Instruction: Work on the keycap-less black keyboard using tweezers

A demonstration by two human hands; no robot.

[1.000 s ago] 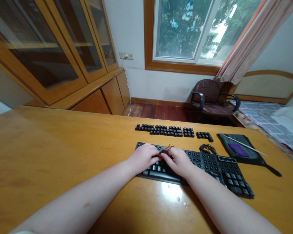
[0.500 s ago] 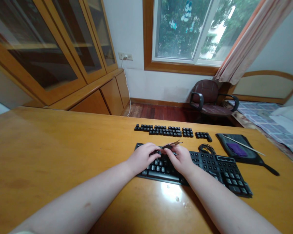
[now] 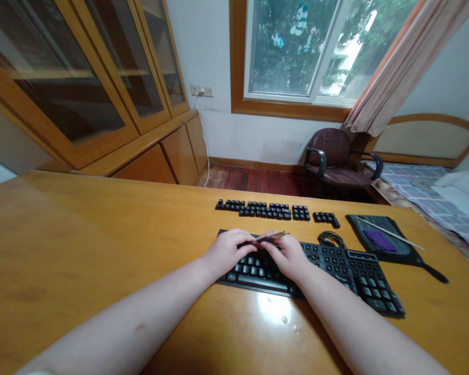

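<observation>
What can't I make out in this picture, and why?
In the head view:
Brown item: partly hidden between the left hand and right hand.
Keyboard: partly hidden beneath both hands.
Loose keys: markings too small to read.
Bed: cut off by the right edge.

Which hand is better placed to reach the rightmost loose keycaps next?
Likely the right hand: it lies closer to those keycaps than the left hand does, though it seems to hold the brown item.

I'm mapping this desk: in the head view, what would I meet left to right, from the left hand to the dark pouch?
Left hand → right hand → coiled black cable → dark pouch.
</observation>
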